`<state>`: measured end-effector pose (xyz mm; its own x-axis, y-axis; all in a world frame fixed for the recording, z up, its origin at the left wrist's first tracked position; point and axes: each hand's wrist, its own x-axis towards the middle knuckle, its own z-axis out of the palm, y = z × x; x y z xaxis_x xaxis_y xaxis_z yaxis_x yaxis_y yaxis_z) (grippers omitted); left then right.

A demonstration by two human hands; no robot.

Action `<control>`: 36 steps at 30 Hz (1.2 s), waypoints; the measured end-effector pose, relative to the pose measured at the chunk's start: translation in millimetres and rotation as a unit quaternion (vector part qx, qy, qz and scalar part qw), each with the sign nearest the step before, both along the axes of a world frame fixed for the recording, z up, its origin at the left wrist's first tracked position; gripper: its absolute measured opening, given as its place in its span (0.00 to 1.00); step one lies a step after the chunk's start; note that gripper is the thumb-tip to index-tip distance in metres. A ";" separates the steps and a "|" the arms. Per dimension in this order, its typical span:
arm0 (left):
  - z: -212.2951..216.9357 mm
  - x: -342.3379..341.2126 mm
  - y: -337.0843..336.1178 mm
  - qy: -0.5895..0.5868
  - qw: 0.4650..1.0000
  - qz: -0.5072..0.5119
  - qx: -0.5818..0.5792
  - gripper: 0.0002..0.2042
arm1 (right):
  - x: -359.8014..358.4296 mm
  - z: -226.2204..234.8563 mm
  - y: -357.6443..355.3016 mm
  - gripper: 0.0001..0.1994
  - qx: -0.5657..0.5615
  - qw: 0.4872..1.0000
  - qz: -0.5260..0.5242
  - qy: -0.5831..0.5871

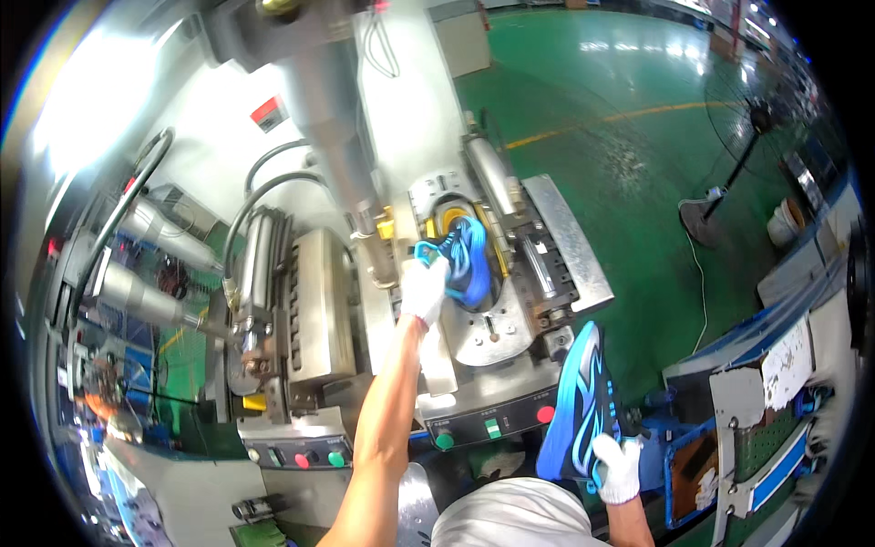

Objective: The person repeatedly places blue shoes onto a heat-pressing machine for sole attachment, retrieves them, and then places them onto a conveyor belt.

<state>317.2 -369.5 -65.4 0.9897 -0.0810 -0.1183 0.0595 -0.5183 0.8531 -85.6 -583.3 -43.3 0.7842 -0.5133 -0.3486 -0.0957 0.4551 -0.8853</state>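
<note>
My left hand, in a white glove, reaches up into a grey press machine and grips the heel of a blue and black shoe seated in the machine's metal cradle. My right hand, also gloved in white, holds a second blue and black shoe by its heel, sole facing up, low at my right side next to a blue rack.
A control panel with green and red buttons sits below the cradle; another button row lies lower left. Hoses and cylinders crowd the machine's left. A standing fan is on the green floor to the right.
</note>
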 end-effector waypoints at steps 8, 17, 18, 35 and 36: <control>72.1 -252.5 145.4 0.011 0.986 0.047 -0.158 0.12 | 262.3 40.8 21.1 0.13 -0.046 0.970 0.220 -0.093; 15.3 -541.4 251.2 0.256 0.900 0.340 0.093 0.24 | 469.1 -116.2 92.4 0.18 -0.612 0.753 0.239 0.027; 3.0 -550.1 248.2 0.216 0.885 0.399 0.102 0.20 | 459.3 -92.1 97.6 0.18 -0.658 0.706 0.262 -0.002; -242.1 -573.6 280.0 0.134 0.821 0.554 0.034 0.49 | 93.8 -119.7 248.4 0.40 -0.781 0.437 0.398 -0.200; -215.7 -569.9 296.7 0.210 0.866 0.451 -0.047 0.53 | 82.0 -146.8 247.5 0.45 -0.848 0.291 0.433 -0.086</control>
<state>-252.7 -72.8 -281.1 0.5268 0.6734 -0.5186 0.7197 -0.0287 0.6937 -3.6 -335.8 -190.2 0.8069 0.5843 -0.0868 0.5882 -0.7812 0.2090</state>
